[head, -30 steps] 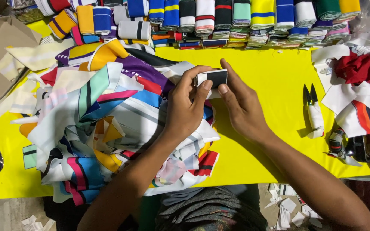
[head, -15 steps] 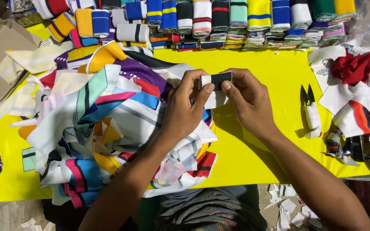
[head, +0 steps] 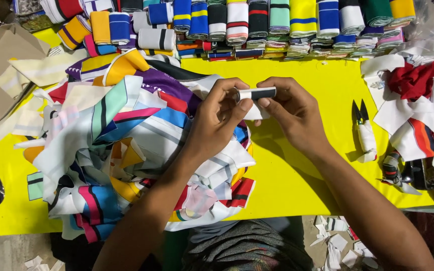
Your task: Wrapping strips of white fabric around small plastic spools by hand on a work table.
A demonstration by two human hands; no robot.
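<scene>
My left hand point(head: 217, 118) and my right hand point(head: 290, 110) meet above a yellow table point(head: 297, 170), both pinching a small folded strip of ribbed fabric point(head: 257, 93), white at one end and black at the other. The left thumb and fingers grip its white end, the right fingers its black end. A white piece hangs just under it. Below my left arm lies a big heap of coloured striped fabric pieces point(head: 121, 145).
Rows of folded striped fabric rolls point(head: 257, 25) line the far edge. Thread snips point(head: 363, 125) lie right of my hands. A pile of red and white scraps point(head: 417, 105) sits at the right, a cardboard box point(head: 1, 75) at the left. Paper scraps litter the floor.
Both hands have stayed together with the strip. It has turned more edge-on and looks narrower and rolled between the fingertips.
</scene>
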